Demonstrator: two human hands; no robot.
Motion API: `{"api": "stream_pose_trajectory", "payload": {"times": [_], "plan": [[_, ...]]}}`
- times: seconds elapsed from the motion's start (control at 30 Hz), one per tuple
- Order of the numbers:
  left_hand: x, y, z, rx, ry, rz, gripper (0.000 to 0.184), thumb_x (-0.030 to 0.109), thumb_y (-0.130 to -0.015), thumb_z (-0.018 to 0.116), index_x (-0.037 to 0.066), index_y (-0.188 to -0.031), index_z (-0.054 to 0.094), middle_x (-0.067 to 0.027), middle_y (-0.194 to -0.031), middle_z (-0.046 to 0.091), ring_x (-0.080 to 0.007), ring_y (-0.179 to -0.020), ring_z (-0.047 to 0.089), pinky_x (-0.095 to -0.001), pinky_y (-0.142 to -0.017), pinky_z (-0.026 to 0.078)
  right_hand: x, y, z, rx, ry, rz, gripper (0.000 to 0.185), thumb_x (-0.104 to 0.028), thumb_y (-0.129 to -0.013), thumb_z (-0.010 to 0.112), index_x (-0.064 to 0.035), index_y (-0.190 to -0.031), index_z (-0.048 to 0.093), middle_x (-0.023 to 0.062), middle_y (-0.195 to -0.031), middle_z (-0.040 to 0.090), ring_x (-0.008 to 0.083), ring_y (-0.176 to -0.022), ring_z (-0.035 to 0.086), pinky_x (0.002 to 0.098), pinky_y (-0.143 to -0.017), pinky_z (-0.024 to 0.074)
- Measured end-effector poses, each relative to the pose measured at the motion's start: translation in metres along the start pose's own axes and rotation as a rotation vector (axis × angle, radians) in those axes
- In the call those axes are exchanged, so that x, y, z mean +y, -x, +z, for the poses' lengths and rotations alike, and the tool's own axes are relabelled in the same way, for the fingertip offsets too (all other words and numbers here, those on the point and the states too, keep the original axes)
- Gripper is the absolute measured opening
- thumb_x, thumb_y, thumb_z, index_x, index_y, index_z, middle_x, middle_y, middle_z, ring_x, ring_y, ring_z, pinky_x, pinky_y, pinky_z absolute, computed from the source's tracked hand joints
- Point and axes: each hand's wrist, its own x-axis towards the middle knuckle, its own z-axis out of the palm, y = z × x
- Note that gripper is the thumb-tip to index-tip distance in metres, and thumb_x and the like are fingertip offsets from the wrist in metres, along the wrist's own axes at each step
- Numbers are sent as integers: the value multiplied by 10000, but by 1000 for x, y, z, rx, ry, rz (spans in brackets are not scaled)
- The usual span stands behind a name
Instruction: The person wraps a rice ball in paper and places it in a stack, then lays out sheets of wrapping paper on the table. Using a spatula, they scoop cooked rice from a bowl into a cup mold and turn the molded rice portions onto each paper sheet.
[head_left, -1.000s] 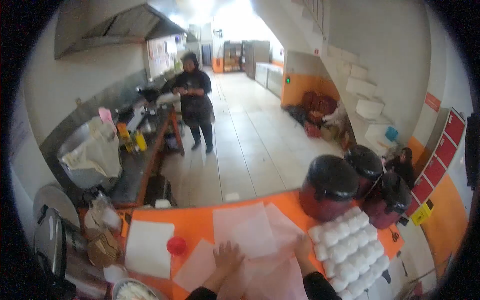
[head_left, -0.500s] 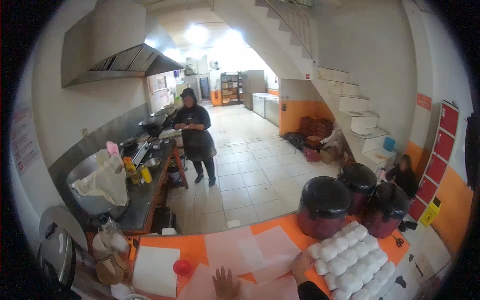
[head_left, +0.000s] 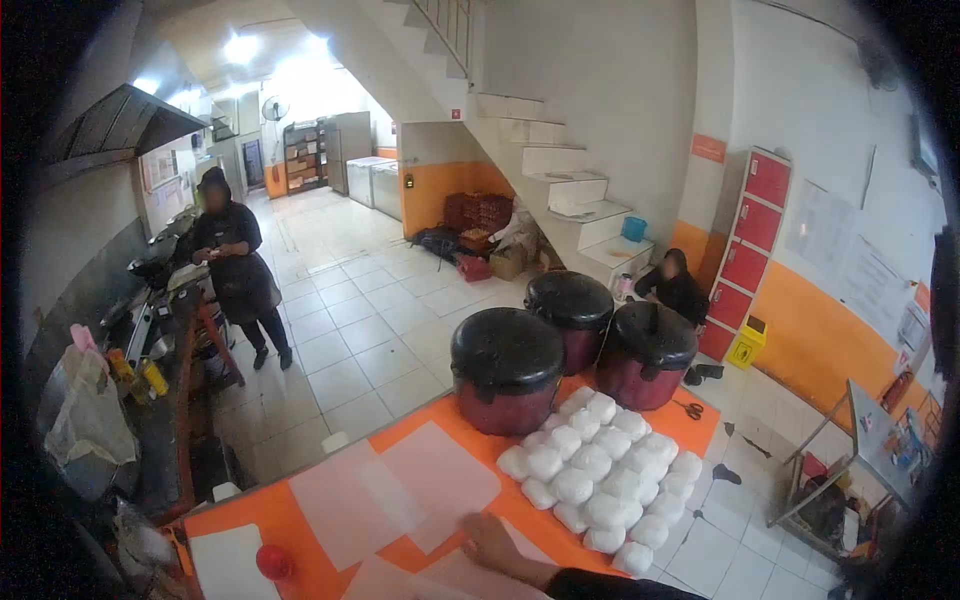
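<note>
My right hand point(head_left: 488, 543) reaches in from the bottom right in a dark sleeve. It rests over the pink paper sheets, its fingers pointing left and seeming loosely spread, with nothing visible in them. Just ahead of it lies a pale pink paper sheet point(head_left: 450, 480), overlapping another sheet point(head_left: 340, 490) to its left. More paper runs under and below the hand. To the right is a stack of rounded white bundles point(head_left: 610, 490) in rows. My left hand is out of view.
Three dark red pots with black lids point(head_left: 508, 355) stand at the table's far side. Scissors point(head_left: 689, 409) lie by the right edge. A red round object point(head_left: 272, 562) sits beside a white board point(head_left: 225, 562). One person stands left; another sits low near red lockers point(head_left: 745, 262).
The view has turned right, so the scene sits further left. My right hand has moved from beside the white bundles onto the paper. My left hand has left the view.
</note>
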Motion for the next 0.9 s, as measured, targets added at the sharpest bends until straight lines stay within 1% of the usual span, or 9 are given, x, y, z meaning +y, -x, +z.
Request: {"api": "stream_pose_trajectory", "payload": {"times": [0.2, 0.27, 0.4, 0.47, 0.53, 0.67, 0.8, 0.83, 0.9], "plan": [[-93, -113, 56, 32, -487, -38, 520, 412, -867, 425, 52, -1241, 450, -156, -1299, 417, -301, -1200, 376, -461, -966, 304, 25, 127, 37, -152, 97, -271, 327, -256, -824, 533, -69, -1091, 561, 140, -1160, 505, 287, -1135, 431, 499, -990, 276], [-123, -130, 69, -242, -615, -200, 504, 425, -862, 422, 89, -1235, 470, -143, -1320, 397, -299, -1212, 359, -469, -949, 313, 32, 141, 19, -49, -104, -302, 315, -238, -785, 569, -73, -1054, 569, 144, -1158, 501, 300, -1144, 424, 510, -992, 276], [-91, -130, 2, -178, -397, -287, 470, 409, -860, 442, 116, -1226, 481, -132, -1320, 393, -295, -1213, 355, -474, -932, 320, 49, 140, -15, -114, -142, -408, 286, -230, -776, 579, -57, -1004, 575, 146, -1160, 492, 300, -1141, 435, 500, -987, 290], [-55, -131, -26, -173, -331, -496, 446, 376, -862, 468, 88, -1202, 491, -136, -1310, 396, -314, -1201, 361, -480, -934, 317, 57, 129, -20, -212, -123, -404, 290, -251, -760, 619, -76, -986, 568, 134, -1078, 530, 291, -1040, 490, 481, -916, 348], [-57, -132, -31, -190, -328, -496, 460, 379, -852, 473, 87, -1207, 486, -137, -1314, 391, -317, -1207, 353, -487, -950, 291, 72, 119, -21, -353, -250, -238, 436, -340, -825, 559, -46, -1143, 515, 134, -1178, 512, 293, -1107, 471, 395, -960, 352], [-92, -119, -7, -104, -279, -501, 518, 388, -810, 491, 79, -1225, 465, -139, -1334, 371, -328, -1229, 323, -513, -1016, 187, 63, 87, -41, -275, -107, -337, 408, -329, -731, 633, -88, -1051, 555, 111, -1074, 549, 308, -1024, 506, 420, -916, 384], [-99, -110, -7, -51, -202, -477, 591, 256, -810, 508, 49, -1327, 312, -159, -1392, 266, -334, -1312, 170, -513, -1047, 115, 75, 77, -31, -169, -57, -477, 343, -264, -660, 683, -121, -949, 564, 88, -999, 567, 292, -966, 531, 445, -851, 410], [-92, -101, -4, 19, -112, -479, 623, 244, -811, 506, 41, -1348, 265, -170, -1405, 233, -336, -1325, 134, -510, -1054, 96, 74, 65, -35, -252, 2, -433, 346, -291, -725, 602, -84, -1000, 563, 123, -1038, 557, 314, -998, 509, 475, -902, 374], [-57, -73, -2, 29, -60, -577, 686, 280, -801, 523, 24, -1358, 215, -196, -1413, 186, -345, -1322, 135, -494, -1061, 86, 60, 36, -42, -139, 13, -342, 328, -220, -696, 649, -94, -985, 557, 116, -1015, 553, 321, -965, 511, 450, -861, 390]]}}
